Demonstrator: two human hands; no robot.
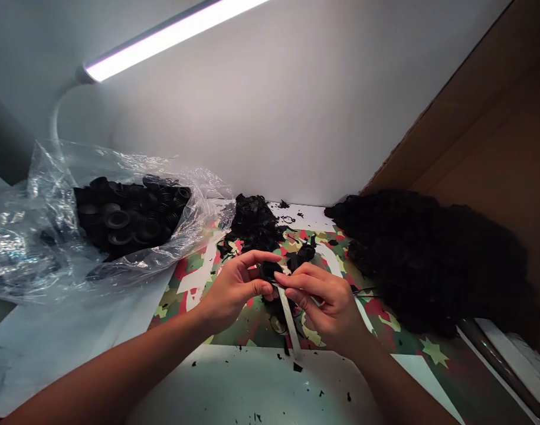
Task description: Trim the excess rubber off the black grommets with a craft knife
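Observation:
My left hand (242, 284) is closed around a round, hollow black rubber part (270, 271), its thumb and fingers at the edge. Over the patterned mat (247, 321), my right hand (318, 295) pinches the near right rim of the same part, an index fingertip touching its opening. A narrow pale strip (289, 324) runs down from between the hands past the mat's front edge; whether a hand holds it I cannot tell. Black scraps (301, 252) lie just behind the hands, and more dark bits below are partly hidden.
At left, a clear plastic bag (208, 189) lies open with many round black rubber parts (132, 215). Black scraps (254, 221) are heaped at the back, and a large black pile (429, 260) rests against cardboard (486, 118) at right. A lit lamp (172, 38) hangs above.

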